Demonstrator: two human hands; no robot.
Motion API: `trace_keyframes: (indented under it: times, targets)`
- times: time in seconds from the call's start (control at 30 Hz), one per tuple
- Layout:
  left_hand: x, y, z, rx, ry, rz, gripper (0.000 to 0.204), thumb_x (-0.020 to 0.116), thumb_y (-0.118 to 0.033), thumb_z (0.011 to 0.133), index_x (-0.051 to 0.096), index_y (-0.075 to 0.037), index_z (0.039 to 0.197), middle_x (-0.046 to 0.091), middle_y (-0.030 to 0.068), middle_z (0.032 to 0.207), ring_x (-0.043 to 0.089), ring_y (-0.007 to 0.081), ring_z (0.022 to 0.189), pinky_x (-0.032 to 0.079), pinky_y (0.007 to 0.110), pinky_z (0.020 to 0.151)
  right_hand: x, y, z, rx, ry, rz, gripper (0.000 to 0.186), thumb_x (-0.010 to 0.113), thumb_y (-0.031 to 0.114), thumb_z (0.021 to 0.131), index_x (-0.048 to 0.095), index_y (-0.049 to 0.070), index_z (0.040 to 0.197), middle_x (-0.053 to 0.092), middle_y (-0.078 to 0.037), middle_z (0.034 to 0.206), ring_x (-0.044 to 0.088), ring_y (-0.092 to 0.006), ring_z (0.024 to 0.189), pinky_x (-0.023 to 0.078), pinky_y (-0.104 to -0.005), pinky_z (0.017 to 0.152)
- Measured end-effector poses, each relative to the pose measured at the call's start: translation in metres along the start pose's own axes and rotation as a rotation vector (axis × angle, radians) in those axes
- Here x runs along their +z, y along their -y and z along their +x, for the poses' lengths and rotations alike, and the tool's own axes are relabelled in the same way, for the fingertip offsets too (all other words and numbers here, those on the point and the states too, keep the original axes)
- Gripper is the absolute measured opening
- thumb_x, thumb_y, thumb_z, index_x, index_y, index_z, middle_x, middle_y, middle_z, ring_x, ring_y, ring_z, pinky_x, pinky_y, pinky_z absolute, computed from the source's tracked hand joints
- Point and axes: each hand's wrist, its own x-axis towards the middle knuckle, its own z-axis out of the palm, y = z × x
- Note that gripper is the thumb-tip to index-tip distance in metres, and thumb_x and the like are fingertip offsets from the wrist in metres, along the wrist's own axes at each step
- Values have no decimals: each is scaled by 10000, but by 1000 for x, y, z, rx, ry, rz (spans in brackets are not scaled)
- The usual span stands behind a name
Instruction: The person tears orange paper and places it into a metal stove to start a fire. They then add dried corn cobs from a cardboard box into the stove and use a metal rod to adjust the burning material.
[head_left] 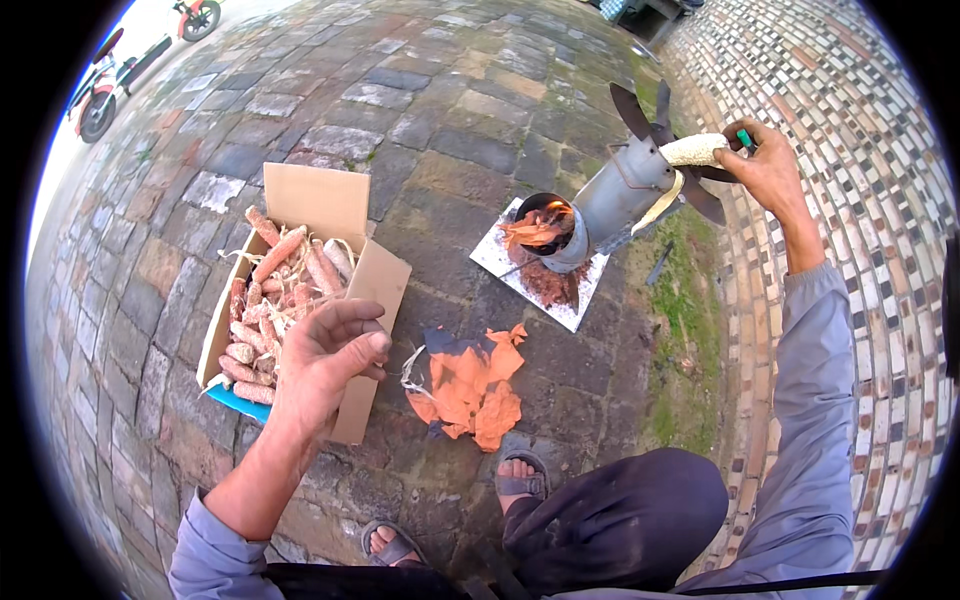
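Observation:
My right hand (pixel 768 168) pinches a pale corn cob (pixel 696 150) at the top of a grey metal stove (pixel 625 190); a small green object (pixel 745 140), perhaps a lighter, shows between its fingers. A second pale cob (pixel 660 205) leans against the stove top. Dark metal blades (pixel 630 110) flare around that top. In the stove's lower round mouth, flames (pixel 556 207) rise from orange paper (pixel 532 230). My left hand (pixel 330 355) hangs in front of a cardboard box (pixel 318 195), loosely curled, thumb apart, with nothing seen in it. Reddish corn cobs (pixel 280 255) fill the box.
The stove stands on a white board (pixel 575 318) strewn with reddish-brown crumbs (pixel 550 283). Torn orange paper (pixel 470 385) lies on the stone paving nearer my feet. A brick wall (pixel 850 150) rises at the right, with a mossy strip (pixel 690 330) along its foot.

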Motion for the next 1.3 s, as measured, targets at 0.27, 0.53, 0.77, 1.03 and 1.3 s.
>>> trace_keyframes:
  times: [0.27,0.53,0.77,1.03,1.3]
  targets:
    - [-26,19,6,15,-34,133,369,734,-82,870,588,37,1187,654,40,900,632,111,772,540,253,661,40,3,9,-47,144,-54,400,767,309,760,705,26,1036,700,-185,934,686,-266,838,524,-362,758]
    - [-68,33,29,-4,-181,294,288,708,-99,907,631,25,1155,684,32,896,641,84,749,535,232,633,22,64,-47,-202,-34,250,238,742,112,855,676,-15,1045,676,-60,887,599,-76,767,472,-243,618]
    - [-98,47,39,193,-156,681,278,716,-46,849,662,47,1105,689,49,853,624,101,712,532,263,678,134,132,-137,-390,421,381,217,770,71,781,634,5,938,675,-146,859,660,-292,743,500,-387,640]
    - [-148,34,40,372,-434,674,311,770,-96,870,668,1,1147,690,17,889,613,61,784,520,237,702,205,157,-197,-384,662,494,207,752,105,782,631,16,924,653,-172,843,661,-383,780,516,-445,665]
    - [-135,38,26,69,147,1387,581,876,-301,670,665,-29,1138,680,140,1026,657,296,941,519,407,826,213,154,-209,-340,730,554,205,741,132,796,631,18,926,661,-182,855,662,-397,795,519,-462,677]
